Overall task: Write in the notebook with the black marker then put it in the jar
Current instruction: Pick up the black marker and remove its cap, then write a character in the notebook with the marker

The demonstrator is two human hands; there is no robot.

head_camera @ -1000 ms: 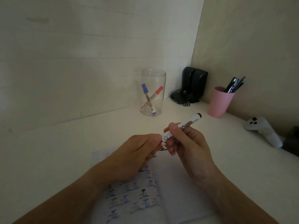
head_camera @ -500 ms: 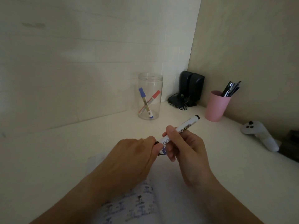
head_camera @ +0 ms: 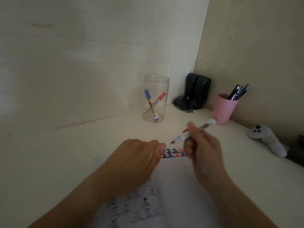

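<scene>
Now uncapped, marker gripped in right hand, tip pointing left above notebook, left hand curled shut near the page, contents hidden, jar far behind holding two markers.

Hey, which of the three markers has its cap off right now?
The marker in the right hand, its dark tip bare and pointing toward the notebook. The blue-capped marker and red-capped marker stand capped in the jar.
</scene>
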